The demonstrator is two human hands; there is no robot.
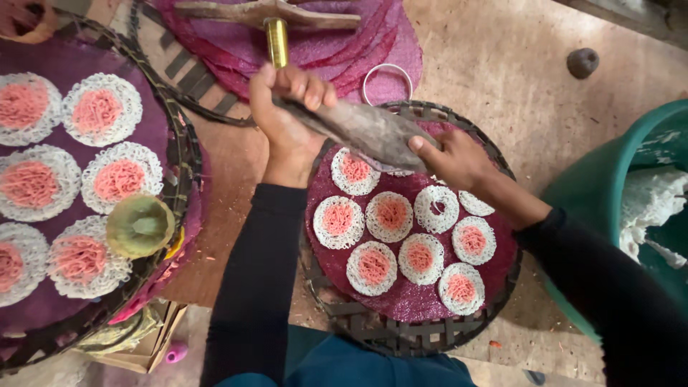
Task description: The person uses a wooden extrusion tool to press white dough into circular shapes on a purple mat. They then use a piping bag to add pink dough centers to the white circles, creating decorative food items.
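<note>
Wooden press (358, 129) between left hand (287, 122), right hand (455, 158)

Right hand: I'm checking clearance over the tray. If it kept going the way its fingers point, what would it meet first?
The right hand points up-left, fingertips already on the grey press. Past that, the left hand gripping the other end lies in line, though depth is unclear.

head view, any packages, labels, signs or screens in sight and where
No labels, signs or screens show.
Cardboard box: the only package-like thing, bottom left, partly under the left woven tray; tan, open-edged, mostly hidden.
Green tub: right edge, round, unlabelled, white dough-like mass inside.
</note>
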